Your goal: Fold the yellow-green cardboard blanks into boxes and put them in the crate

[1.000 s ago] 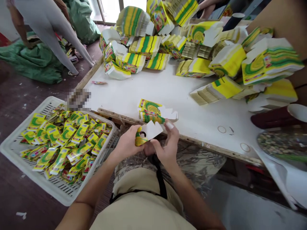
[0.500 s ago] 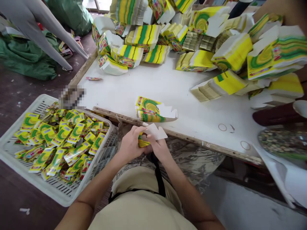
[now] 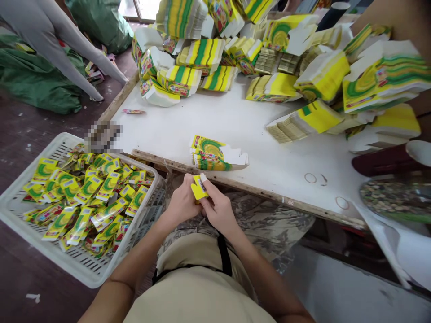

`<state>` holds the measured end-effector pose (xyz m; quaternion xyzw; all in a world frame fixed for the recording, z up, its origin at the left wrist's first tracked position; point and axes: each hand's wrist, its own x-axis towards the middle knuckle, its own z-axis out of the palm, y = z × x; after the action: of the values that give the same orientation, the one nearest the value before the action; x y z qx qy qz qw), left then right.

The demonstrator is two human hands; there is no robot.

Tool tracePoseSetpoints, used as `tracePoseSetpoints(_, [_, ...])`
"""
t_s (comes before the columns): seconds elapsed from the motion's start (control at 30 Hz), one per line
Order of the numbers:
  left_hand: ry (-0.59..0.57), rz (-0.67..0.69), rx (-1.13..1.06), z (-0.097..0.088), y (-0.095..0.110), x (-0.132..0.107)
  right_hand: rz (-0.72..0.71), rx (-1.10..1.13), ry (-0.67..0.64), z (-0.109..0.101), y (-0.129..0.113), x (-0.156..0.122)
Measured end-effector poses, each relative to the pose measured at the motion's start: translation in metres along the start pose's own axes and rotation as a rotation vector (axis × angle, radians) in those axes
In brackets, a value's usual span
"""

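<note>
A small yellow carton [image 3: 199, 187] with a barcode on its end is pinched between both hands just below the table's front edge. My left hand [image 3: 181, 202] wraps it from the left and my right hand [image 3: 219, 209] presses its flap from the right. Right above them, a short stack of flat yellow-green carton blanks [image 3: 215, 154] lies on the white table [image 3: 235, 125].
A white plastic crate [image 3: 20, 233] at my left holds several folded yellow-green cartons [image 3: 87, 193]. Big bundles of blanks [image 3: 323, 76] crowd the table's far and right sides. A dark cup [image 3: 390, 161] lies at the right. Green sacks and a grey chair leg are on the floor, upper left.
The carton's white flaps, open a second ago, are now folded in. My right hand moved in against the carton. The view shifted slightly.
</note>
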<state>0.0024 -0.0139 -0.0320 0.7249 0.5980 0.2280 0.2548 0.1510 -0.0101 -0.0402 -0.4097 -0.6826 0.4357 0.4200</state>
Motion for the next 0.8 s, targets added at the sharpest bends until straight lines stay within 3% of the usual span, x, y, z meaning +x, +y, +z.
tracePoseSetpoints(0.13, [0.202, 0.028, -0.039, 0.000, -0.003, -0.007, -0.096, -0.037, 0.088, 0.001, 0.001, 0.000])
tracePoseSetpoints(0.23, [0.164, 0.017, 0.029, -0.010, -0.004, -0.014, -0.139, -0.100, 0.118, -0.004, 0.006, 0.002])
tracePoseSetpoints(0.37, [0.161, 0.027, 0.008, -0.025, -0.002, -0.015, -0.226, -0.200, -0.010, -0.018, 0.016, 0.005])
tracePoseSetpoints(0.5, [0.087, 0.069, -0.026, -0.038, -0.001, -0.005, -0.249, -0.205, -0.123, -0.034, 0.021, 0.013])
tracePoseSetpoints(0.6, [0.060, 0.117, 0.022, -0.042, -0.004, 0.002, -0.207, -0.173, -0.163, -0.038, 0.021, 0.019])
tracePoseSetpoints(0.8, [0.096, 0.103, 0.034, -0.033, -0.004, 0.001, 0.047, 0.101, -0.074, -0.020, 0.020, 0.020])
